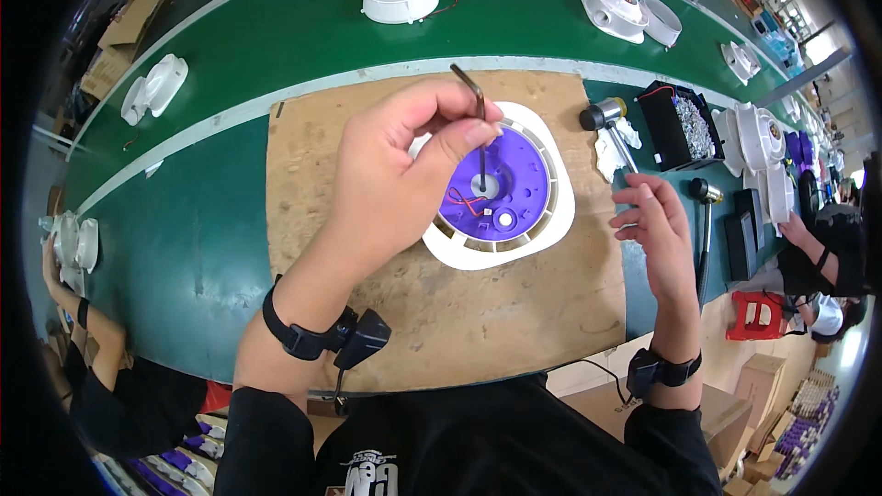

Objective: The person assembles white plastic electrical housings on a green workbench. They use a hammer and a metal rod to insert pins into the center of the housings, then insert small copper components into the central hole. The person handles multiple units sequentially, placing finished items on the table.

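Observation:
An L-shaped hex key (480,129) is pinched between the thumb and fingers of my left hand (404,156). Its long arm points down at the grey centre of a purple round plate (528,186). That plate sits inside a white housing (562,220) with a rounded-square rim, and red wires with a small white connector lie on it. To the right, my right hand (654,220) has its fingers loosely apart, just below the handle of a hammer (602,116) with a black and yellow head. Nothing shows in that hand.
Under the housing lies a brown cardboard sheet (404,331). At right stand a black bin of screws (694,129), a second hammer (706,191) and stacked white housings (763,142). A green conveyor belt (276,37) beyond carries a white ring (401,5). Co-workers sit at both sides.

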`<state>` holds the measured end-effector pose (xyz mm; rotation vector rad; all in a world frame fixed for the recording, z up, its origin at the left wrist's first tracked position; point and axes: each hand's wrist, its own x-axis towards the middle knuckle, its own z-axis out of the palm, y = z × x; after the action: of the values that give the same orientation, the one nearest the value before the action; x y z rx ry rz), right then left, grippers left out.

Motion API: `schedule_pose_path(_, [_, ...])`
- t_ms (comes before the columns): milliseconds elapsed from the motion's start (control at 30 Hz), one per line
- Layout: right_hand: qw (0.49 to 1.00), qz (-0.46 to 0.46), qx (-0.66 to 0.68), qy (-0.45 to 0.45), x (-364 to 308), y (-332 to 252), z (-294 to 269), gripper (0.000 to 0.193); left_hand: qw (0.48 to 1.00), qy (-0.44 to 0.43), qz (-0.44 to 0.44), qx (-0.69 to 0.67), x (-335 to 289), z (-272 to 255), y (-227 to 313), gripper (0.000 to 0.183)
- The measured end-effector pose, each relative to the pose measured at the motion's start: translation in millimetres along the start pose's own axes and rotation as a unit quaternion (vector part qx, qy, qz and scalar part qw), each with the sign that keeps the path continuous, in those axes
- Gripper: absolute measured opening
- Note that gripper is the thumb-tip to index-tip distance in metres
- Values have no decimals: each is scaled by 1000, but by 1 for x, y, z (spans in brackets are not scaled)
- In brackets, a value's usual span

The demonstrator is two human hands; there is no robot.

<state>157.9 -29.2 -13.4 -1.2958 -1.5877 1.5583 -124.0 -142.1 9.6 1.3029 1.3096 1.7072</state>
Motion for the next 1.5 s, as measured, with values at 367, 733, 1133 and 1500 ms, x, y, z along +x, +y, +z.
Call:
schedule_pose_path(367, [853,-225,-447,150,36,33,-17,26,987,-40,54,145,-5,3,-4,5])
schedule_pose_path(733, [924,-187,-322,86,29,-25,-12,25,956,-37,129,261,-6,6,-4,6])
schedule_pose_path(1133, [839,-278,-451,-125,-63,-139,37,27,933,-32,151,325,-11,4,-2,5])
schedule_pose_path(1500, [891,-278,-358,-27,-78,-134,33,24,945,13,171,277,-19,0,-8,7])
